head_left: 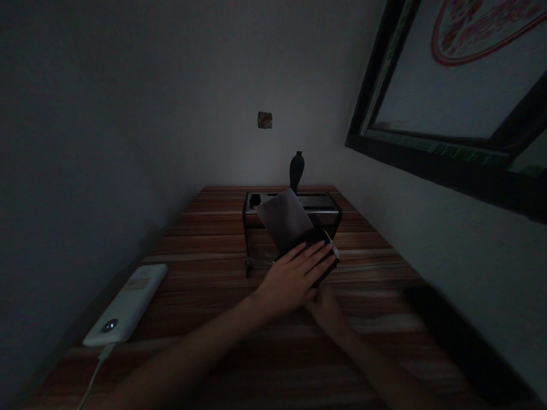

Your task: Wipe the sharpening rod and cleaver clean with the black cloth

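Note:
A wide flat grey blade, apparently a cleaver (285, 215), slants up to the left in front of the rack. My left hand (294, 279) lies over its lower part, fingers extended and pressed on a dark cloth-like piece (314, 234) with a pale edge. My right hand (323, 307) is below and partly behind the left one, closed around the lower end of the cleaver; its fingers are mostly hidden. Just beyond stands a metal-topped rack (318, 201) with slots and dark legs. A black handle (296, 171) rises upright at its back.
The striped wooden table (213, 239) narrows toward the back wall. A white power bank (130, 302) with a cable (96, 373) lies at left. A long dark object (461, 341) rests along the right edge. A dark-framed opening (363, 108) is in the right wall. The light is dim.

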A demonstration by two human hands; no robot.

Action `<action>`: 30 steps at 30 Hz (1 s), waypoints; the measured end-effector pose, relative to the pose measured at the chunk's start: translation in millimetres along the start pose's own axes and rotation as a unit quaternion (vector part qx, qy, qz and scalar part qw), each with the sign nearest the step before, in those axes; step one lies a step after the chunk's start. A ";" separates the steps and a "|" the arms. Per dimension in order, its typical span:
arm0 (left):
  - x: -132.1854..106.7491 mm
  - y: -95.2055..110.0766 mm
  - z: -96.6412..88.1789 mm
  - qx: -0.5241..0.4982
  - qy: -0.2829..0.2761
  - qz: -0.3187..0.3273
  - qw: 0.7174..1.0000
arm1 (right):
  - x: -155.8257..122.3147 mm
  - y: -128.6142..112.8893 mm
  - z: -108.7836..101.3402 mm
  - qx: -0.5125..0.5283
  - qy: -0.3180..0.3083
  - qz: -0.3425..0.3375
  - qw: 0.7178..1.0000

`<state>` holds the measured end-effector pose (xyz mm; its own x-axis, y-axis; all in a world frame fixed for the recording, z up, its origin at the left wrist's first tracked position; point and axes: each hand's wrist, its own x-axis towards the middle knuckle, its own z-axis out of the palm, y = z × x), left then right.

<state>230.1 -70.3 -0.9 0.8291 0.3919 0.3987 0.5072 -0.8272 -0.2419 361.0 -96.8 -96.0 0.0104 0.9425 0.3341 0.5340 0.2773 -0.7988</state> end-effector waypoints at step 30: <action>-4.0 -57.3 -42.4 0.033 0.117 -0.174 0.977 | 3.4 -6.1 -10.2 -0.062 -0.065 -0.006 0.996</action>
<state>187.7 -41.5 48.9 0.5310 0.5361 0.6562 0.7696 -0.6292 -0.1088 366.4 -97.2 -85.0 -0.1016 0.9575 0.2699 0.6333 0.2715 -0.7248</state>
